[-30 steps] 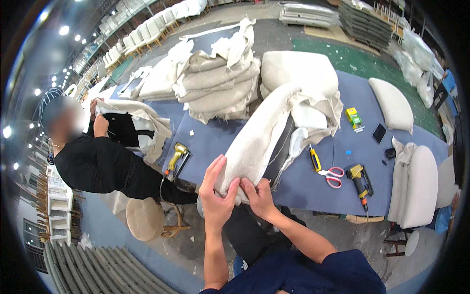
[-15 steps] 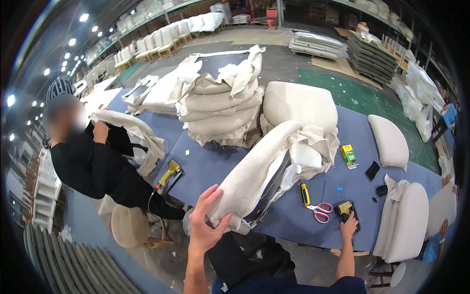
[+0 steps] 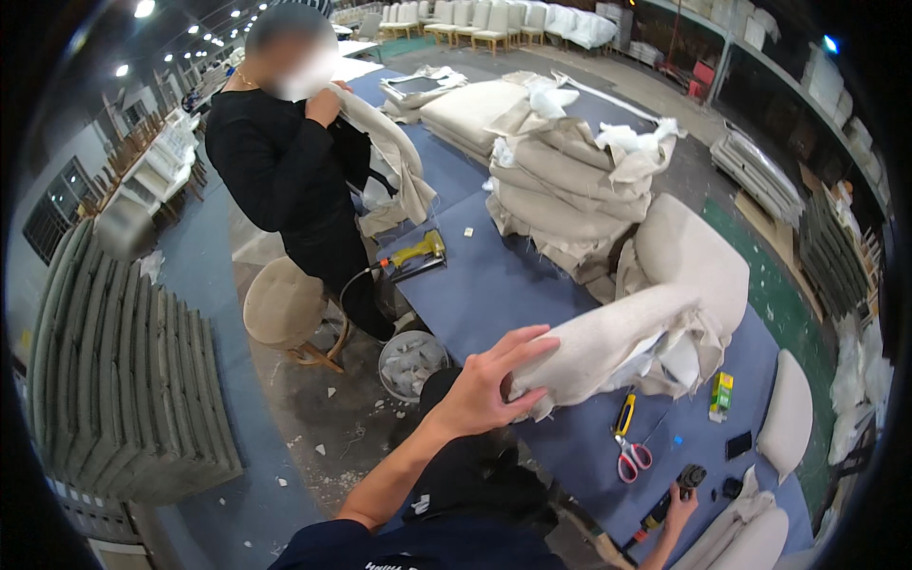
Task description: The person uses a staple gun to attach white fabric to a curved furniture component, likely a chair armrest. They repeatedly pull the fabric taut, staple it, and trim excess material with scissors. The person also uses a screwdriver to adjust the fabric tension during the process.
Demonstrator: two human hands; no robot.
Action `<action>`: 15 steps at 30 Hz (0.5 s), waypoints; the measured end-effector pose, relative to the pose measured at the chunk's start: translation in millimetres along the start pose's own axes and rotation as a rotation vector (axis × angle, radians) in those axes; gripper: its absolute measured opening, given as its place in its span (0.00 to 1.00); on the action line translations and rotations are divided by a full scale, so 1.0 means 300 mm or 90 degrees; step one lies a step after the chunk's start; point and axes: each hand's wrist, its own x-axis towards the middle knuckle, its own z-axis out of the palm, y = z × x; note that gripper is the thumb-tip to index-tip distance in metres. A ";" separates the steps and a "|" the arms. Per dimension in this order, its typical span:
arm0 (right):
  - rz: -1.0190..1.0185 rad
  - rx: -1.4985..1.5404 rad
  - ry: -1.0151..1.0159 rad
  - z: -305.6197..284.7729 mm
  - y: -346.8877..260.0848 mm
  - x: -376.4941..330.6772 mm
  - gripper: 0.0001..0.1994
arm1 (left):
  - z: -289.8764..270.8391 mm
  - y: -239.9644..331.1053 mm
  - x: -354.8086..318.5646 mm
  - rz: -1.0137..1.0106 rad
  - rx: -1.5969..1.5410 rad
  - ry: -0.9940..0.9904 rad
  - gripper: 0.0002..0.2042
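Note:
A cream fabric-covered seat pad (image 3: 608, 337) lies at the table's near edge, tilted up, with white padding and loose cloth showing on its right side. My left hand (image 3: 499, 380) grips its near left end, thumb below and fingers above. At the lower right, my right hand (image 3: 677, 515) is wrapped round a staple gun (image 3: 692, 477), partly hidden by the fingers. Between my hands lie red-handled scissors (image 3: 632, 461) and a yellow-and-black utility knife (image 3: 625, 415).
Stacked cream covers (image 3: 570, 190) and another pad (image 3: 698, 252) stand beyond. A yellow-green box (image 3: 722, 391) and a phone (image 3: 738, 445) lie right. At left, a person in black (image 3: 290, 142) holds a cover near a second staple gun (image 3: 418, 252), a stool (image 3: 283, 299) and a scrap bucket (image 3: 413, 366).
The view has swung left, bringing the bucket and grey stacked panels further in. My right hand has turned the staple gun. My left hand stays on the pad's end.

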 end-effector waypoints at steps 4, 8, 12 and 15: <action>0.081 0.183 0.040 0.243 -0.160 -0.160 0.17 | 0.036 -0.003 0.027 0.083 -0.011 0.019 0.32; 0.059 0.236 -0.059 0.510 -0.685 -0.355 0.06 | 0.037 -0.020 0.007 0.070 0.004 0.025 0.33; 0.005 0.216 -0.260 0.527 -0.919 -0.493 0.07 | 0.055 -0.030 -0.005 0.072 0.009 0.025 0.33; -0.196 0.185 -0.260 0.581 -0.914 -0.548 0.11 | 0.056 -0.032 -0.012 0.088 0.026 0.025 0.34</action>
